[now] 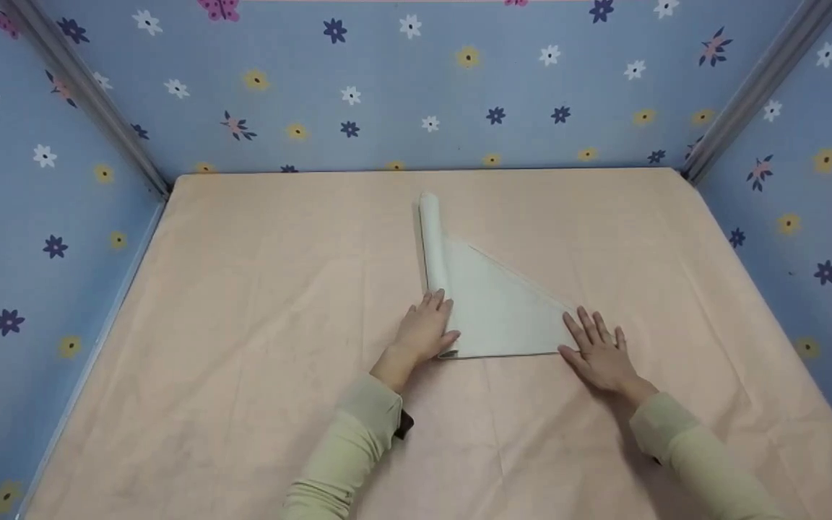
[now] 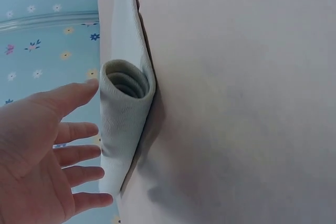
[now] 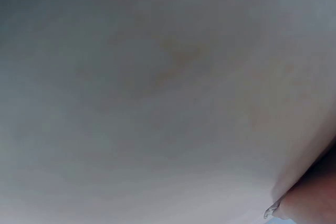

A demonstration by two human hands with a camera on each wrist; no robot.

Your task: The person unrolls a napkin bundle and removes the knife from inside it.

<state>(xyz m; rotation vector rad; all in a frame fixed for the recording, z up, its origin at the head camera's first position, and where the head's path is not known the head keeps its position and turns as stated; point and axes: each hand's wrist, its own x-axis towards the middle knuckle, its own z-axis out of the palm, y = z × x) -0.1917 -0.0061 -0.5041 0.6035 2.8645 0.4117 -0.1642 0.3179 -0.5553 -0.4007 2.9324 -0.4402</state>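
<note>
A pale mint cloth [image 1: 503,318] lies on the peach-coloured sheet, its left side wound into a tube and the rest flat, with a slanting far edge. My left hand [image 1: 425,331] is at the near half of the rolled part [image 1: 430,231]. Seen from the left wrist, its fingers [image 2: 79,156] are extended along the side of the roll [image 2: 123,129], whose end shows several layers. Over the flat part's right corner my right hand [image 1: 598,355] rests with spread fingers. Only a sliver of that hand [image 3: 312,198] shows in the right wrist view.
The peach sheet [image 1: 243,325] covers the whole surface, with light creases. Blue flower-printed walls [image 1: 430,72] stand at the back and both sides, with grey metal posts [image 1: 91,94] in the back corners.
</note>
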